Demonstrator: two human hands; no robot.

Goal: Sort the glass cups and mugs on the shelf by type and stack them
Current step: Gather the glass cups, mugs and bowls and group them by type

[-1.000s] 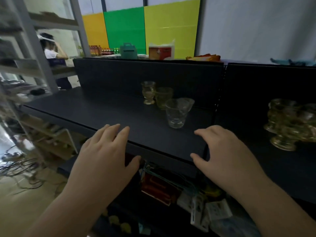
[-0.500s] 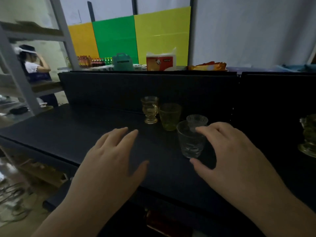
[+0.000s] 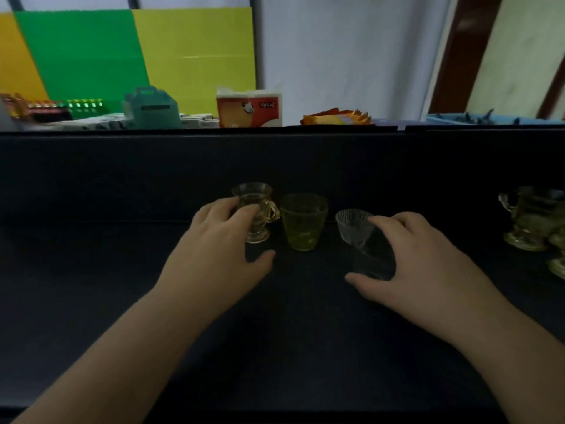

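Glass cups and mugs stand in a loose row near the middle of the dark shelf (image 3: 107, 270). At about 11 o'clock from the frame's centre is an amber footed mug (image 3: 256, 214), handle turned toward 3 o'clock; the left hand (image 3: 218, 255) has its fingertips against the mug's near side while the thumb is spread wide and clear of the glass, so the hand is open and not clamped. Just beside the mug, at 12 o'clock, a yellow-green tumbler (image 3: 303, 221) stands upright and untouched. At 2 o'clock the right hand (image 3: 419, 258) curls around a clear smooth cup (image 3: 371, 255), fingers over its far side and thumb beneath its near edge. A ribbed clear cup (image 3: 353, 225) sits right against it, behind. Far off at 3 o'clock, more amber footed mugs (image 3: 532, 218) cluster at the frame's edge.
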